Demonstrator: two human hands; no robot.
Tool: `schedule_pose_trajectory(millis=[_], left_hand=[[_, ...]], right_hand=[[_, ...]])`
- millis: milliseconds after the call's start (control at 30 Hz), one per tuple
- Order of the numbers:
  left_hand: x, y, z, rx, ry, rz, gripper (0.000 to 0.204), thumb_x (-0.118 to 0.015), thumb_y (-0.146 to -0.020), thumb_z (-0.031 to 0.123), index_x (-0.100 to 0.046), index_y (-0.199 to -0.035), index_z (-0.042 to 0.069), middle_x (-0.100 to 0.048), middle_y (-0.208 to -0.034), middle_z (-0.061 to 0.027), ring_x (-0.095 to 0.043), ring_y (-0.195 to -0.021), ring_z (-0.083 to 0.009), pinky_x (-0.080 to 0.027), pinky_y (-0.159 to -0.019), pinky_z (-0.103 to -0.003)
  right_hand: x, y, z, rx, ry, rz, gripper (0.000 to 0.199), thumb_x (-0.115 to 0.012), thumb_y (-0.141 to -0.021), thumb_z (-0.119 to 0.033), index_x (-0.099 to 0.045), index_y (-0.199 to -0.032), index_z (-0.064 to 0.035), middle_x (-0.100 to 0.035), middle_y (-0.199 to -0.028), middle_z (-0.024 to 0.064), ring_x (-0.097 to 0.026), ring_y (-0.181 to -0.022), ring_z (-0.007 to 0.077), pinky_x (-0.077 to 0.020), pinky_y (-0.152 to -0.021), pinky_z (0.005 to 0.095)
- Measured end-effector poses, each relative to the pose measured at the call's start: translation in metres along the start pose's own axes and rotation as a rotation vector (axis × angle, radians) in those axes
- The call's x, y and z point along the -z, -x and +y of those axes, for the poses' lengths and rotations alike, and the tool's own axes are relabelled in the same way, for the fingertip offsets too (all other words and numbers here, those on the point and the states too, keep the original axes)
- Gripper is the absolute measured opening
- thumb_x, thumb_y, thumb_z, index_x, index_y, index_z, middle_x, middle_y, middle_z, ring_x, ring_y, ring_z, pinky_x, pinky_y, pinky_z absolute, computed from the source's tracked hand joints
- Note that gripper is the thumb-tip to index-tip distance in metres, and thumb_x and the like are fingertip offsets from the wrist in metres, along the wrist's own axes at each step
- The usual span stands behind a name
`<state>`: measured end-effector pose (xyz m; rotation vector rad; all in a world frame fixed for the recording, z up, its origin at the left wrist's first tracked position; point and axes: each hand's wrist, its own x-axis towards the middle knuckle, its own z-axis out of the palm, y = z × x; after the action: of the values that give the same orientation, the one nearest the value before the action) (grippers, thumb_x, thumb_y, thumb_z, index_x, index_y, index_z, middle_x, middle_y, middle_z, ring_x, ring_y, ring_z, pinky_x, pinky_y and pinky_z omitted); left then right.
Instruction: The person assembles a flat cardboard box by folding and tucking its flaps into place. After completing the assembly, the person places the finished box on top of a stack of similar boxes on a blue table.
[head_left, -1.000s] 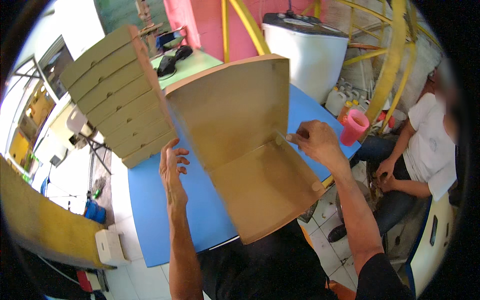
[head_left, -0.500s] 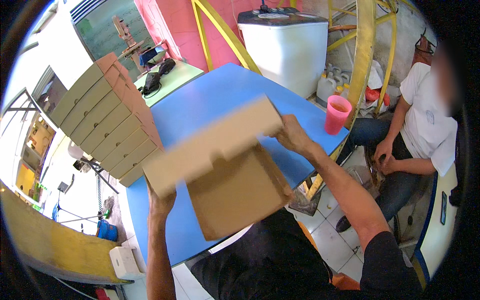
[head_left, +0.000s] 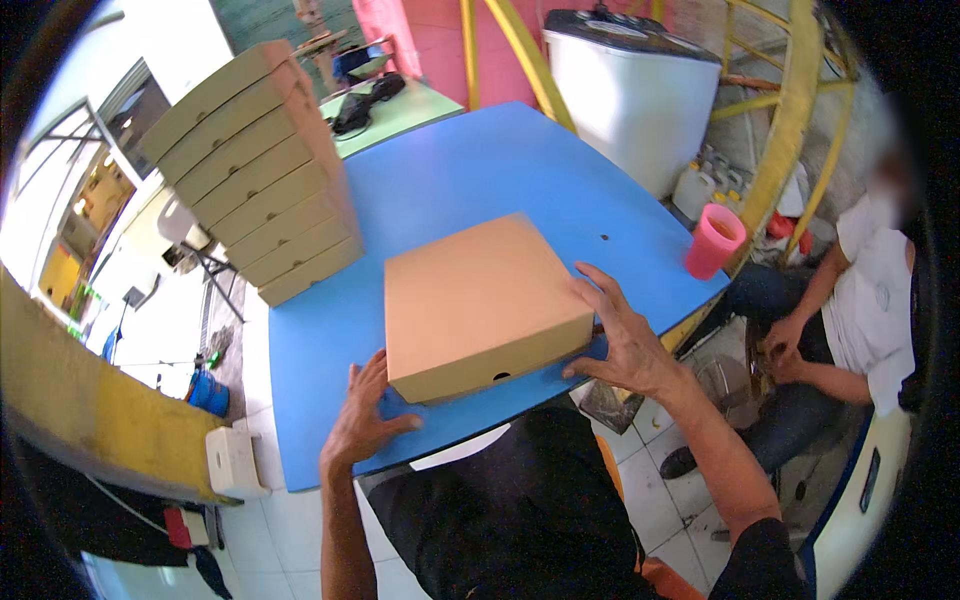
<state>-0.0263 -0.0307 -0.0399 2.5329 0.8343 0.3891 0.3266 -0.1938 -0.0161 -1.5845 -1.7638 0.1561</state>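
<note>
A closed brown cardboard box [head_left: 480, 295] lies flat on the blue table [head_left: 450, 180] in front of me, with a small dark notch in its near side. My left hand [head_left: 365, 415] is at the box's near left corner, fingers and thumb spread. On the other side, my right hand [head_left: 625, 345] is by the near right corner, its fingers also apart and curving beside the box. Neither hand grips it; whether the fingertips touch the cardboard is hard to tell. A tall stack of similar closed boxes [head_left: 265, 175] leans a little at the table's left edge.
A pink cup [head_left: 715, 241] stands near the table's right corner. Beyond it are a yellow metal frame [head_left: 790, 110] and a white washing machine [head_left: 630, 100]. A seated person [head_left: 860, 290] is at the right. A white stool [head_left: 235, 460] stands on the floor at left.
The box was tilted open, both hands holding its lid. Now the lid is down, the box lies shut on the table, and both hands have let go. The view has shifted slightly.
</note>
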Motion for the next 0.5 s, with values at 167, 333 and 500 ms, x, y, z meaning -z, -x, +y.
schedule_pose_trajectory(millis=[167, 333, 500], left_hand=[[-0.035, -0.004, 0.015, 0.186, -0.032, 0.154, 0.057, -0.062, -0.096, 0.033, -0.048, -0.143, 0.003, -0.046, -0.148, -0.0211, -0.033, -0.145, -0.0366, -0.013, -0.122, -0.057], [-0.046, -0.010, 0.017, 0.257, 0.523, 0.518, 0.044, -0.052, -0.104, 0.020, -0.047, -0.142, 0.000, -0.059, -0.132, -0.0226, -0.060, -0.118, -0.0324, -0.050, -0.100, -0.050], [-0.047, -0.020, 0.021, 0.150, 0.971, 0.766, 0.041, -0.054, -0.104, 0.021, -0.052, -0.140, 0.000, -0.069, -0.107, -0.0124, -0.068, -0.090, -0.0170, -0.063, -0.076, -0.035]], right_hand=[[-0.030, -0.014, 0.000, 0.129, 0.019, 0.133, 0.068, -0.082, -0.078, -0.014, -0.043, -0.135, -0.0106, -0.039, -0.149, 0.0237, -0.052, -0.127, 0.0423, -0.0471, -0.106, 0.0456], [-0.058, -0.014, 0.008, 0.050, -0.327, 0.172, 0.067, -0.082, -0.079, -0.015, -0.043, -0.133, -0.0126, -0.041, -0.147, 0.0258, -0.050, -0.131, 0.0428, -0.0498, -0.102, 0.0480], [-0.076, -0.015, 0.008, 0.114, -0.272, 0.190, 0.069, -0.084, -0.078, -0.016, -0.042, -0.133, -0.0137, -0.036, -0.151, 0.0282, -0.045, -0.136, 0.0429, -0.0415, -0.109, 0.0490]])
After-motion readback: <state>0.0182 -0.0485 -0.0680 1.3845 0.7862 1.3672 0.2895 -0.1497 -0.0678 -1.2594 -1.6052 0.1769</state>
